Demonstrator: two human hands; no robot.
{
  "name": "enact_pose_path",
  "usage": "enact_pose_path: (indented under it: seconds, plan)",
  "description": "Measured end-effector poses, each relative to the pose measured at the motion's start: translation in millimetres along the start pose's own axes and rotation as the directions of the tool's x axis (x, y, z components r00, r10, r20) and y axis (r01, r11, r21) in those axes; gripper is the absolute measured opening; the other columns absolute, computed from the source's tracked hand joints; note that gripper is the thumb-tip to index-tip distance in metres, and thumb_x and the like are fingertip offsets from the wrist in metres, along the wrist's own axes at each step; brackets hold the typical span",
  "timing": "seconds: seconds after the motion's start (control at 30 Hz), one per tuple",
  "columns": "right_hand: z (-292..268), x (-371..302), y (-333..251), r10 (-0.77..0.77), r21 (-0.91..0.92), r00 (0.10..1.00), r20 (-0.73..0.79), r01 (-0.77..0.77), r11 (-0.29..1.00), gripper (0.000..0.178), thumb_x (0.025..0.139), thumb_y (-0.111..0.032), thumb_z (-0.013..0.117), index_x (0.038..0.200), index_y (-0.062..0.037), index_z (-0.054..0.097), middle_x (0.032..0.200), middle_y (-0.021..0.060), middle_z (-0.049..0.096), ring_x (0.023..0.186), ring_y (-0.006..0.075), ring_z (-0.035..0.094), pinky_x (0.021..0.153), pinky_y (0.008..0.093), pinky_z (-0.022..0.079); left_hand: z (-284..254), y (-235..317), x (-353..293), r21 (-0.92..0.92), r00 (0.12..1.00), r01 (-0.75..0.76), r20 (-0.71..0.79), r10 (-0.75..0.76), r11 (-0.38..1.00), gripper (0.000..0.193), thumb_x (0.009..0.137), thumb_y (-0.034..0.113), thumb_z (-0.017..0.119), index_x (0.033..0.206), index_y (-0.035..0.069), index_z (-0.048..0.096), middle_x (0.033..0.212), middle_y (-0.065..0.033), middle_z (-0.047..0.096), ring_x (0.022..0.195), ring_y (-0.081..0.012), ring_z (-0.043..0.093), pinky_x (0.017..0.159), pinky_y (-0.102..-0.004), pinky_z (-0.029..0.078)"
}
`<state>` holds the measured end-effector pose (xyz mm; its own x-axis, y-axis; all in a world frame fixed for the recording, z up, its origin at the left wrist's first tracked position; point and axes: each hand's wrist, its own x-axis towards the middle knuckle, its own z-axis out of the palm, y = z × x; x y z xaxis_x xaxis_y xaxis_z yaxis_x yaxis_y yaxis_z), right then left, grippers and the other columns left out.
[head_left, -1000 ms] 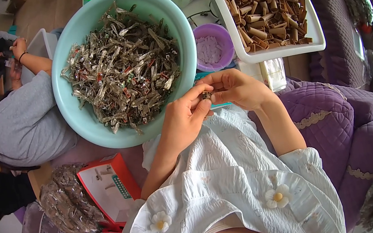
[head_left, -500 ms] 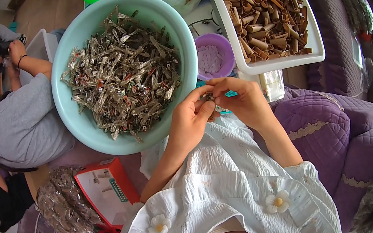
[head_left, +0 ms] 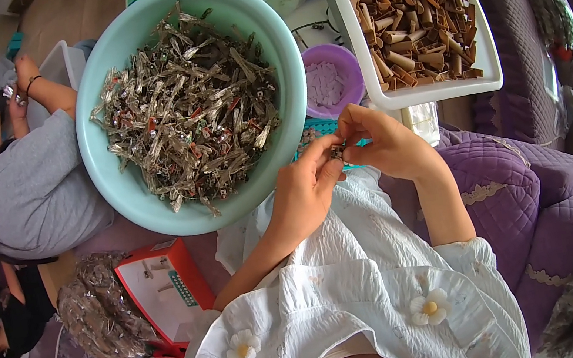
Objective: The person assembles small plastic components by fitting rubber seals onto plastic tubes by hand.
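Pinching a tiny dark thing [head_left: 337,151] with left grip [head_left: 301,193] and right grip [head_left: 392,146], middle of the frame. Close to a big pale green tub [head_left: 290,66], upper left, and a white tray [head_left: 438,92] of brown bits [head_left: 414,16], upper right.

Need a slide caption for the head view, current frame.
Left hand and right hand pinch a small item beside a pale basin of shiny pieces; a purple bowl sits beyond.

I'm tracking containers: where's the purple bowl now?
Head view, upper middle: the purple bowl sits between the basin on its left and the white tray on its right.
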<state>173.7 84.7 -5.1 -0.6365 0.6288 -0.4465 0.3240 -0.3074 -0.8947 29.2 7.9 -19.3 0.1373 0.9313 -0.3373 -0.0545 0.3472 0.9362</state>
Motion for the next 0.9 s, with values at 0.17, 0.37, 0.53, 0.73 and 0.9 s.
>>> enact_pose_path:
  seconds: [0.17, 0.37, 0.53, 0.73, 0.9]
  plan:
    - [-3.3, 6.6, 8.4, -0.007, -0.033, 1.000, -0.004, 0.007, 0.999, 0.022, 0.069, 0.008, 0.054, 0.086, -0.0012, 0.043, 0.081, 0.0035, 0.048, 0.078, 0.0106, 0.048, 0.061, 0.0235, 0.041, 2.4, -11.2, 6.5, -0.230, 1.000, -0.013, -0.018, 0.009, 0.973, 0.025, 0.084, 0.008, 0.047, 0.107, -0.004, 0.045, 0.079, -0.0064, 0.059, 0.068, -0.0114, 0.058, 0.061, -0.0222, 0.045]
    - [-8.7, 10.9, -18.3, -0.152, -0.306, 0.988, -0.031, 0.135, 0.942, 0.016, 0.071, 0.001, 0.057, 0.085, -0.0017, 0.050, 0.077, 0.0035, 0.053, 0.071, 0.0108, 0.051, 0.061, 0.0244, 0.042, -15.3, -2.8, 14.4, -0.434, 0.992, 0.127, 0.056, -0.114, 0.892, 0.023, 0.085, 0.011, 0.047, 0.105, 0.000, 0.046, 0.081, -0.0056, 0.058, 0.067, -0.0071, 0.054, 0.058, -0.0189, 0.041]
    - [-92.6, 34.7, -15.1, -0.537, -0.769, 0.700, -0.471, -0.027, 0.639, 0.015, 0.070, -0.003, 0.057, 0.085, -0.0050, 0.060, 0.076, 0.0087, 0.058, 0.068, 0.0195, 0.057, 0.062, 0.0292, 0.045, -27.2, 5.8, 7.0, -0.500, 0.993, -0.115, -0.066, 0.094, 0.859, 0.023, 0.086, 0.016, 0.045, 0.104, 0.001, 0.047, 0.085, -0.0070, 0.055, 0.063, -0.0075, 0.051, 0.058, -0.0202, 0.041]
    - [-129.6, 67.2, 20.5, -0.580, -0.962, 0.770, -0.265, -0.165, 0.219, 0.024, 0.067, -0.003, 0.059, 0.091, -0.0080, 0.059, 0.086, 0.0082, 0.049, 0.085, 0.0263, 0.049, 0.070, 0.0357, 0.043, -34.1, 10.7, 3.3, -0.562, 0.983, -0.182, -0.104, 0.149, 0.807, 0.026, 0.086, 0.019, 0.046, 0.105, 0.001, 0.046, 0.085, -0.0076, 0.055, 0.062, -0.0089, 0.052, 0.056, -0.0212, 0.042]
    - [-130.6, 79.7, 19.4, -0.555, -0.979, 0.811, -0.186, -0.198, 0.039, 0.021, 0.067, -0.002, 0.053, 0.087, -0.0061, 0.056, 0.091, 0.0093, 0.049, 0.089, 0.0261, 0.048, 0.073, 0.0347, 0.042, -37.1, 10.3, 1.6, -0.591, 0.991, -0.115, -0.121, 0.052, 0.798, 0.030, 0.084, 0.019, 0.049, 0.109, 0.001, 0.044, 0.089, -0.0103, 0.056, 0.064, -0.0117, 0.055, 0.053, -0.0205, 0.043]
